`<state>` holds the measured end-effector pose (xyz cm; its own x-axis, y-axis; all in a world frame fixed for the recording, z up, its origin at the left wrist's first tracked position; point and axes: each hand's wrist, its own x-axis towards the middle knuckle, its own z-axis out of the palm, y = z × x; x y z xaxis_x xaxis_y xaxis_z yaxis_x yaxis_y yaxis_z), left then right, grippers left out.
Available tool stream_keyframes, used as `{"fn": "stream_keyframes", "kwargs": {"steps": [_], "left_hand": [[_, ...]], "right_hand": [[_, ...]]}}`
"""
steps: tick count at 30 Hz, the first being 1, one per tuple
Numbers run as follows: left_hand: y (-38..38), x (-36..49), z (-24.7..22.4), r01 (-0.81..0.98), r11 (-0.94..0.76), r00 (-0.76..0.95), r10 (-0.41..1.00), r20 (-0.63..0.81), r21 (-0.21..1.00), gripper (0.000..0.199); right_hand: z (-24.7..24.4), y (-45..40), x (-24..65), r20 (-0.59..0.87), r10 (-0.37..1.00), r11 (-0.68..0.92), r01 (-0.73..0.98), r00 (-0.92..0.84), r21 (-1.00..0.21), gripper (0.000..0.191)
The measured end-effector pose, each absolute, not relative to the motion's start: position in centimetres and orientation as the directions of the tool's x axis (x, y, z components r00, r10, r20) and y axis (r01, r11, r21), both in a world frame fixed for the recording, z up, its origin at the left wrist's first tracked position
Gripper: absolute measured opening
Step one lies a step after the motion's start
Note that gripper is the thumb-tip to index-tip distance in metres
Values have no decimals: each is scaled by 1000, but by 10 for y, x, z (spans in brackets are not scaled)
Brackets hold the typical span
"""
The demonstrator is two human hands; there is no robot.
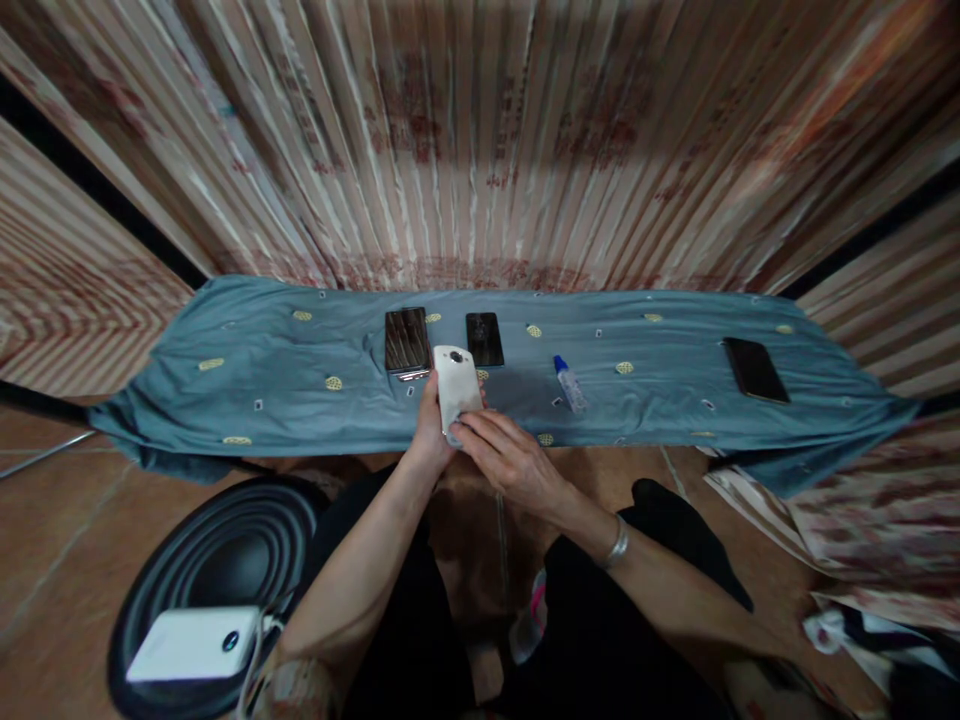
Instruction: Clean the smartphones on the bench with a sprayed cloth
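Observation:
A white phone (459,385), its back with a round camera facing up, is held above the front part of the cloth-covered table. My left hand (430,425) is wrapped round its left side and lower end. The fingers of my right hand (510,455) lie together against the lower part of the phone's back; whether something small is under the fingertips is hidden. Behind and left of the white phone lies a stack of dark phones (406,340). Another dark phone (485,339) rests just behind it to the right.
A blue-capped white tube (571,386) lies right of my hands on the blue cloth (660,400). Far right is a black phone (755,370). A white power bank (196,643) with a cable sits on a round black stool (225,520) at lower left. Striped curtains hang behind.

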<state>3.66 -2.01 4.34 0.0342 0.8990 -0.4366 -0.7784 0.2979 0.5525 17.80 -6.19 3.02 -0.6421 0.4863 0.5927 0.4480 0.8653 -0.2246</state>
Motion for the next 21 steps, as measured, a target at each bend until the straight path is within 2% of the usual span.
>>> {"fn": "stream_keyframes", "kwargs": {"steps": [3, 6, 9, 15, 21], "left_hand": [[-19, 35, 46, -782, 271, 28, 915, -402, 562, 57], [-19, 34, 47, -785, 257, 21, 920, -390, 563, 54], [-20, 34, 49, -784, 247, 24, 928, -371, 569, 51], [-21, 40, 49, -780, 251, 42, 935, -352, 574, 45], [-25, 55, 46, -771, 284, 38, 914, -404, 570, 38]], "right_hand": [[26, -59, 184, 581, 494, 860, 462, -646, -217, 41], [21, -57, 189, 596, 511, 852, 455, -619, -259, 43], [17, -54, 191, 606, 591, 802, 465, -533, -373, 42], [7, -47, 190, 529, 759, 651, 453, -379, -609, 40], [-1, -30, 193, 467, 845, 534, 447, -260, -718, 38]]}}
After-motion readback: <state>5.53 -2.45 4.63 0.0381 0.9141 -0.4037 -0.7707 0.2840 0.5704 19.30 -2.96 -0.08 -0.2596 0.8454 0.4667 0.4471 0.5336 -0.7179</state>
